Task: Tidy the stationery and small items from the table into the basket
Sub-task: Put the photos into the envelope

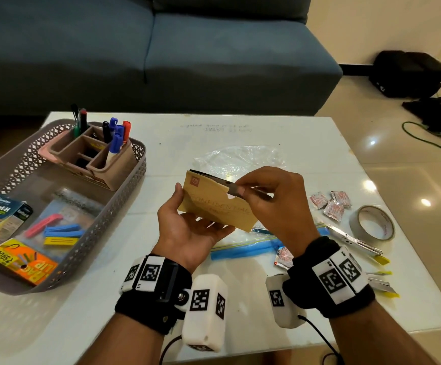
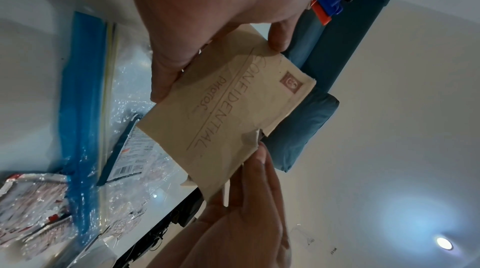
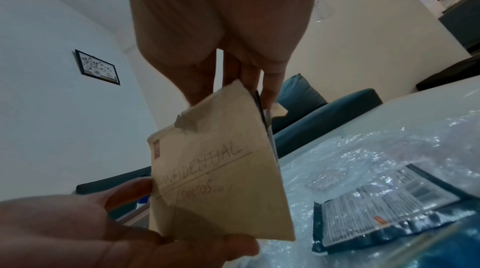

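Behind the white tabletop (image 1: 240, 133) a blue sofa (image 1: 161, 54) is filling the far side of the room. Above the middle of the tabletop, the left hand (image 1: 187, 227) is cradling a tan envelope (image 1: 214, 206) from below, thumb curling up its near-left edge and fingers closing under the bottom edge. The right hand (image 1: 274, 201) is pinching, at the envelope's open top-right corner, what looks like dark cards or prints (image 1: 233, 189) poking out of the mouth; whether they are going in or coming out cannot be told.

The envelope is looking light, thin and creased, with a torn notch at the mouth, so it is likely bending easily and tearing further if pulled there. Supporting it flat under the closed bottom edge, as the left grip is doing, seems safest, with the mouth kept uppermost so the contents are not sliding out.

Handwriting on the front is reading "CONFIDENTIAL", underlined, with "PHOTOS" beneath and a small red stamp in the corner.

Outward, at nine o'clock, the grey basket (image 1: 124, 206) is holding a pen organiser (image 1: 114, 167), a "Koflet-H" box (image 1: 1, 217) and an orange clip pack (image 1: 22, 262) printed "5900". At three o'clock a tape roll (image 1: 372, 225) and red sachets (image 1: 332, 204) are lying; a blue-zipped plastic bag (image 1: 243, 250) is lying at five o'clock.
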